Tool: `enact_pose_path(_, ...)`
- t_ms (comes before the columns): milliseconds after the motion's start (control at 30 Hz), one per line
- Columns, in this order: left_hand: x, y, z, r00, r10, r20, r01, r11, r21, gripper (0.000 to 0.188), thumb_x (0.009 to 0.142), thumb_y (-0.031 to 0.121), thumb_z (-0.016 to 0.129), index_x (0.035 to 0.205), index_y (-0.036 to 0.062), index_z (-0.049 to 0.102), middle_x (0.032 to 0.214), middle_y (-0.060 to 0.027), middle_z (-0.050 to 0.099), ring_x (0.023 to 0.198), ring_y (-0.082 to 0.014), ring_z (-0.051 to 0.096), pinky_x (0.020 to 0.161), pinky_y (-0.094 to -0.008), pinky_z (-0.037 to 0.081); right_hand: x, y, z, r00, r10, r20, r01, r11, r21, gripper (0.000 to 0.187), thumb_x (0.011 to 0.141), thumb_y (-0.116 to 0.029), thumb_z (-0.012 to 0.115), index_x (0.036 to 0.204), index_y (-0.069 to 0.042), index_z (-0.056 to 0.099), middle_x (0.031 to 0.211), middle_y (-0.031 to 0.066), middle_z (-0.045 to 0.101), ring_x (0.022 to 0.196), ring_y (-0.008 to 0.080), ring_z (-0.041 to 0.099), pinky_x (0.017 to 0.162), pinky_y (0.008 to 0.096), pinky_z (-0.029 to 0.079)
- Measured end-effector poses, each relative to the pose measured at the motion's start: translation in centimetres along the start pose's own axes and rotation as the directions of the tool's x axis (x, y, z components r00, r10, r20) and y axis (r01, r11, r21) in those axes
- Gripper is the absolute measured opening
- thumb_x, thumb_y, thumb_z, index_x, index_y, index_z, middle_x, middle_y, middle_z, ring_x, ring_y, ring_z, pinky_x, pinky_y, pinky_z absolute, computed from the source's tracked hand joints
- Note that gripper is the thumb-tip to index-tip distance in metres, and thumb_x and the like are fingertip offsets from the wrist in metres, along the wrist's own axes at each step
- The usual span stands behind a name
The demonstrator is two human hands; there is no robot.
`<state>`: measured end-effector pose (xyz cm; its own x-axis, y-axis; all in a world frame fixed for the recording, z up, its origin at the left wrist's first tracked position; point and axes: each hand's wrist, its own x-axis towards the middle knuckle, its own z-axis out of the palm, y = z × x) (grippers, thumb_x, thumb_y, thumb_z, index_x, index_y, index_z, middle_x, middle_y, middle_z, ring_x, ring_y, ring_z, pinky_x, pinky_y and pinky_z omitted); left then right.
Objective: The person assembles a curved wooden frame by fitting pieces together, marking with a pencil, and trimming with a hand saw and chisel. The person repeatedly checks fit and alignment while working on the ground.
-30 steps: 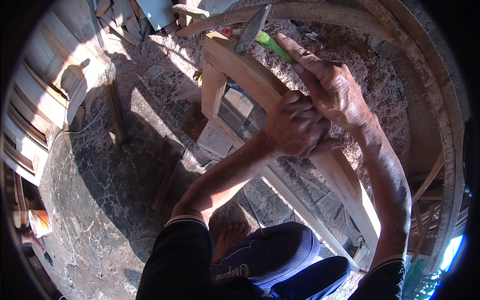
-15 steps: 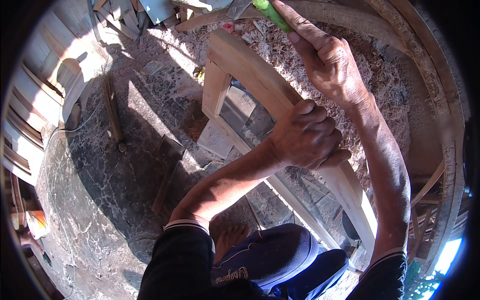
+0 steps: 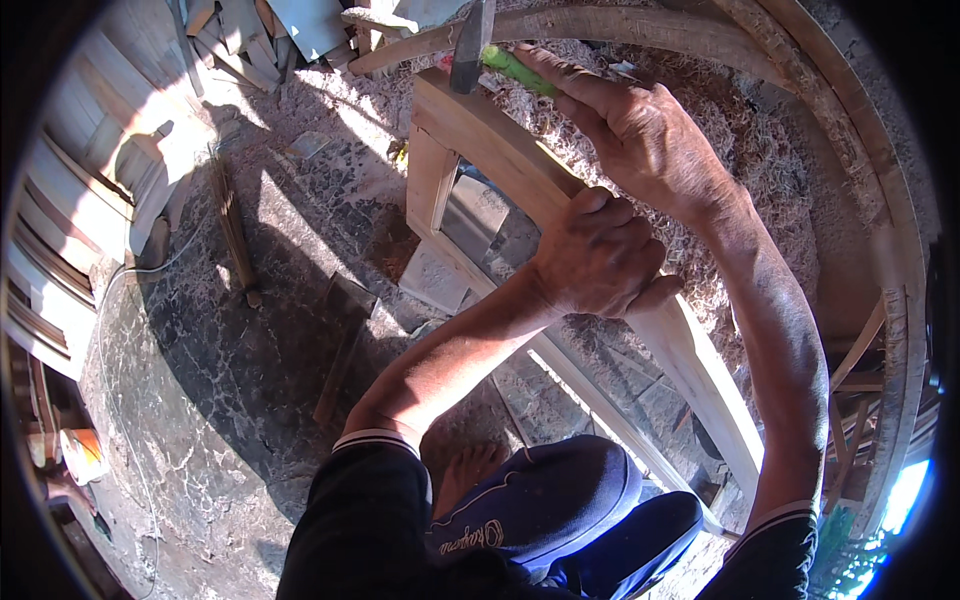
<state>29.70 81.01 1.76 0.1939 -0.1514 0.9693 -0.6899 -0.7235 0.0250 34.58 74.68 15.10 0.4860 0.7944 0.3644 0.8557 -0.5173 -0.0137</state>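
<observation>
My left hand is closed around the near rail of a pale wooden frame, which slants from the far middle toward my knees. A hammer with a grey metal head and a green handle is in my right hand, its fingers wrapped along the handle. The hammer's head meets or hangs just over the far corner of the frame; I cannot tell if they touch. Beyond the rail lies a heap of wood shavings.
Wood offcuts are piled at the far left, and planks lean along the left side. A bundle of thin sticks lies on the cracked floor. Curved timber rings the far and right sides. An orange-and-white container stands at left.
My right hand has swung the hammer down and to the left, bringing its head to the frame's far corner. My left hand keeps its grip, having shifted only slightly.
</observation>
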Motion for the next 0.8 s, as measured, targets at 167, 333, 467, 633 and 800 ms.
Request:
enact_pose_path(167, 0.3, -0.2, 0.2, 0.992, -0.027, 0.120, 0.030, 0.999, -0.025, 0.044, 0.096, 0.049, 0.056, 0.065, 0.0174, 0.058, 0.067, 0.0006, 0.056, 0.067, -0.0170, 0.054, 0.073, -0.0402, 0.036, -9.2, -3.2, -7.8, 0.975, 0.114, -0.190, -0.086, 0.985, 0.149, 0.044, 0.105, -0.010, 0.054, 0.150, -0.009, 0.053, 0.119, 0.0166, 0.071, 0.077, 0.0136, 0.060, 0.069, 0.0326, 0.052)
enact_pose_path(333, -0.2, -0.5, 0.0, 0.953, -0.073, 0.293, 0.063, 0.997, 0.043, 0.036, 0.098, 0.042, 0.053, 0.072, 0.0176, 0.059, 0.071, -0.0007, 0.056, 0.070, -0.0228, 0.055, 0.072, -0.0383, 0.038, -26.4, -7.9, -14.5, 0.849, 0.473, -0.234, -0.379, 0.855, 0.354, 0.045, 0.101, -0.015, 0.062, 0.145, -0.004, 0.057, 0.139, 0.0201, 0.063, 0.130, 0.0337, 0.062, 0.108, 0.0395, 0.051)
enact_pose_path(467, 0.7, -0.5, -0.6, 0.934, 0.070, 0.351, -0.107, 0.990, 0.087, 0.043, 0.107, 0.033, 0.037, 0.083, 0.0075, 0.063, 0.079, -0.0104, 0.063, 0.078, -0.0336, 0.061, 0.073, -0.0464, 0.043, -43.6, -13.1, -14.3, 0.597, 0.729, -0.336, -0.695, 0.679, 0.236, 0.043, 0.102, -0.030, 0.062, 0.136, -0.003, 0.064, 0.098, 0.0186, 0.075, 0.080, 0.0262, 0.076, 0.072, 0.0354, 0.057)
enact_pose_path(633, 3.2, 0.1, -1.6, 0.775, 0.127, 0.619, -0.164, 0.986, 0.004, 0.050, 0.094, 0.056, 0.058, 0.091, 0.0064, 0.068, 0.084, -0.0138, 0.069, 0.082, -0.0374, 0.066, 0.074, -0.0495, 0.049, -59.8, -23.8, -3.6, -0.266, 0.915, -0.302, -0.919, -0.145, 0.368, 0.043, 0.105, -0.038, 0.056, 0.140, -0.014, 0.062, 0.090, 0.0188, 0.073, 0.078, 0.0336, 0.072, 0.071, 0.0428, 0.055)
enact_pose_path(800, 6.1, 5.1, -0.9, 0.595, 0.223, 0.772, -0.206, 0.971, -0.122, 0.054, 0.077, 0.059, 0.082, 0.087, 0.0073, 0.070, 0.081, -0.0174, 0.071, 0.076, -0.0423, 0.066, 0.068, -0.0535, 0.049, -67.8, -31.0, 7.2, -0.547, 0.831, 0.107, -0.776, -0.550, 0.310, 0.045, 0.103, -0.044, 0.052, 0.142, -0.021, 0.060, 0.096, 0.0210, 0.074, 0.090, 0.0397, 0.073, 0.078, 0.0494, 0.056)
